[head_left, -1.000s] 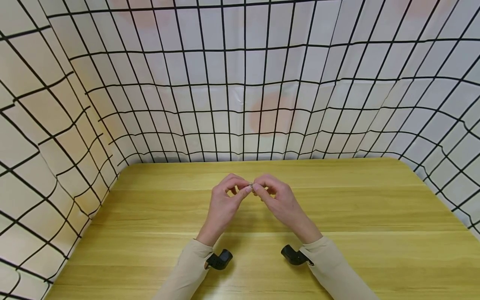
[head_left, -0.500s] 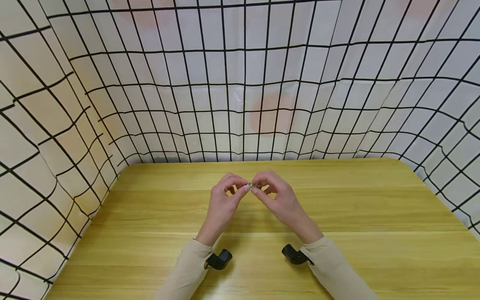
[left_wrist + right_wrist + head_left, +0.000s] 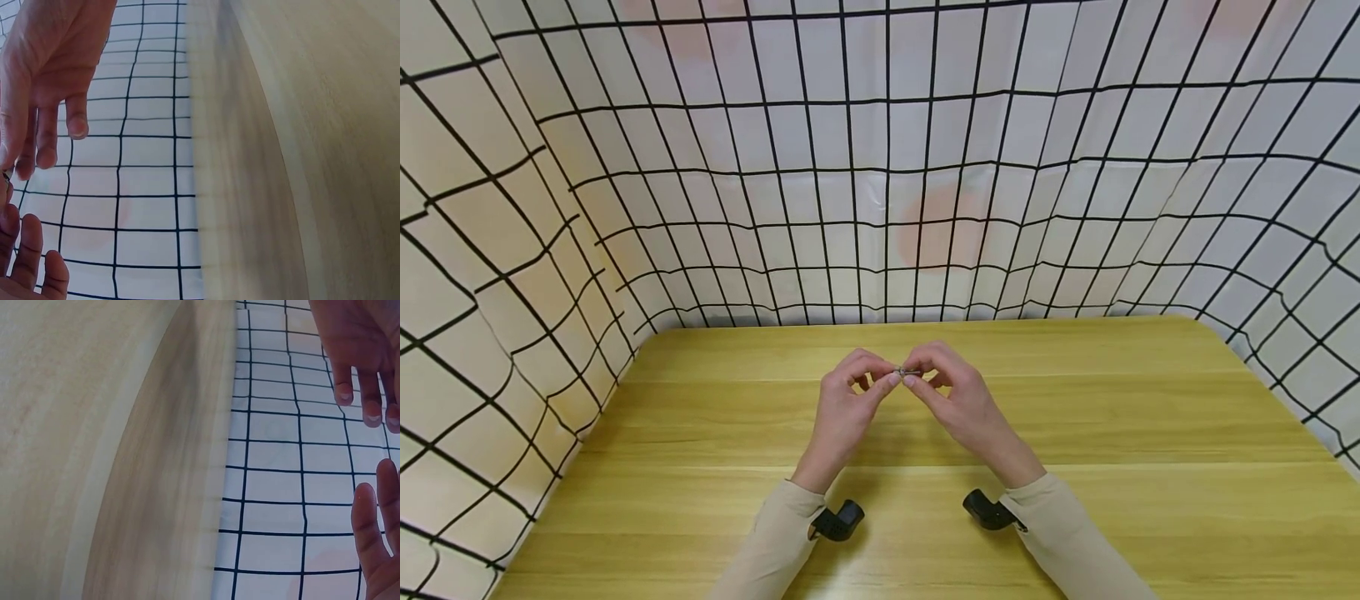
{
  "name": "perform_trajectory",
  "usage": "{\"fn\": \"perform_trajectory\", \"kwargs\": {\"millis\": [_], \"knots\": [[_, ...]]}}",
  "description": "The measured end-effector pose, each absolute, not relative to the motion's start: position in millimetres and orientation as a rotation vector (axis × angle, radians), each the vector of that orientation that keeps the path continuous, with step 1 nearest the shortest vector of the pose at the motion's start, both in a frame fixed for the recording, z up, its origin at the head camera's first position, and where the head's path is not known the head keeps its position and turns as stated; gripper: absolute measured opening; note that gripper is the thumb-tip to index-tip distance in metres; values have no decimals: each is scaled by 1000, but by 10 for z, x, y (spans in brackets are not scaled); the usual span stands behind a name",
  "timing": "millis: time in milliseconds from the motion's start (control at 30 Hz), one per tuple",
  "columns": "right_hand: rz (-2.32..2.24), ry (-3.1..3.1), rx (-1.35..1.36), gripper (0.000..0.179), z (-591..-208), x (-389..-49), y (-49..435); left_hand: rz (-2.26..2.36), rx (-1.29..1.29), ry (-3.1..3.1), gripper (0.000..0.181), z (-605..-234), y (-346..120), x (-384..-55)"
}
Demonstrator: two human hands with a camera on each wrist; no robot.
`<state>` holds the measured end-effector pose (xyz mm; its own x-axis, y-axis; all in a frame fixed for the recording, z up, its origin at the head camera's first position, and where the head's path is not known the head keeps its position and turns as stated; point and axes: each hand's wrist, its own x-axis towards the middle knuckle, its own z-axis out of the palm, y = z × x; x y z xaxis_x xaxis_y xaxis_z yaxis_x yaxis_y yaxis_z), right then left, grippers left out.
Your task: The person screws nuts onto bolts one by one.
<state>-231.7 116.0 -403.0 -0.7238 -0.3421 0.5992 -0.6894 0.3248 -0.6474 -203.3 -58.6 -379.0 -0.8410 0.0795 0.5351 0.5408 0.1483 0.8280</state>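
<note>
Over the middle of the table in the head view, a small thin metal rod-like piece (image 3: 914, 372) lies sideways between the hands. My left hand (image 3: 847, 404) pinches its left end between thumb and forefinger. From the other side, the thumb and forefinger of my right hand (image 3: 958, 398) close around it, slightly parted, so the rod shows between them. Only a dark speck of the piece shows at the edge of the left wrist view, beside the left thumb. In the right wrist view, the right hand's other fingers (image 3: 370, 394) hang loosely and the piece is out of sight.
A wooden table (image 3: 700, 467) spreads beneath both hands. White sheeting with a black grid (image 3: 865, 192) rises behind the table and along both sides. Black wrist cameras jut inward from the left cuff (image 3: 839, 521) and the right cuff (image 3: 988, 510).
The right thumb and forefinger have parted a little since one second ago, uncovering the rod between them. The left hand keeps its pinch, nearly still.
</note>
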Motion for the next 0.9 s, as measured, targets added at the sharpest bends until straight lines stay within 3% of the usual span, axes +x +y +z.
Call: {"fn": "perform_trajectory", "kwargs": {"millis": [633, 900], "knots": [[1382, -2248, 937, 14, -4089, -2365, 1206, -1733, -580, -2080, 5, -3797, -588, -2030], [1435, -2261, 913, 13, -4006, -2296, 1165, -1735, -595, -2063, 5, -4072, -612, -2238]]}}
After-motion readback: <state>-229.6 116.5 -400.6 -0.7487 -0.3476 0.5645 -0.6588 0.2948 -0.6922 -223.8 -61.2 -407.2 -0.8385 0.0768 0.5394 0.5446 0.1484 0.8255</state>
